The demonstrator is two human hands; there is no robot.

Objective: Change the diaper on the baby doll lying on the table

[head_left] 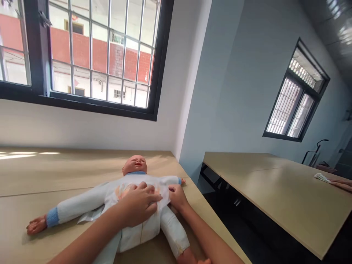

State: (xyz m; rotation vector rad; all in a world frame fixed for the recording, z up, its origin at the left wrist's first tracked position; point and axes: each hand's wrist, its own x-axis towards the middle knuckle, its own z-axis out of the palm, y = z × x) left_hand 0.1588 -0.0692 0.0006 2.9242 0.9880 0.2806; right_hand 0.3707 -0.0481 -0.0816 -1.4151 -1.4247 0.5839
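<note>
A baby doll (134,165) lies on its back, in a white suit (79,201) with blue cuffs and collar. Across its belly is a thin white piece with orange print (164,192), its kind not clear; one loose end sticks out on the left. My left hand (140,205) rests on this piece over the doll's middle, fingers apart and slightly bent. At the doll's side, below its outstretched arm, my right hand (177,198) has its fingers closed on the piece's right edge. My forearms and hands hide part of the belly.
The doll lies on a light wooden table (24,176) against the wall beneath a barred window (101,55). Across a gap to the right stands another table (275,187), with a white cloth (321,177) and part of a person's arm (342,184) at its far edge.
</note>
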